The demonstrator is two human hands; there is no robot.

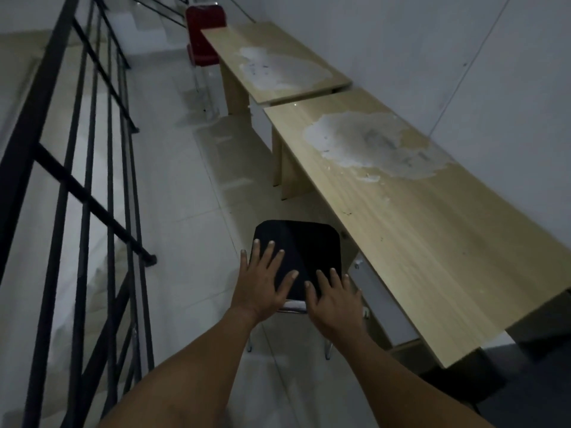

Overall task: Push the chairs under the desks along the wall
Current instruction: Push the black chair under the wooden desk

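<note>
Head view: left hand (262, 281) and right hand (332, 299) lie open, flat on the black chair (304, 251). Push evenly rightward under the near desk (432, 242).

Dim office-like landing, plain wooden desks (411, 217) along white wall (432, 41), black stair railing (92, 149), tiled floor (191, 186)

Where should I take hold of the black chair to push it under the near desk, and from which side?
Grip the top edge of the black chair backrest, coming from the aisle side opposite the near desk. The left hand and right hand rest flat there, fingers spread.
</note>
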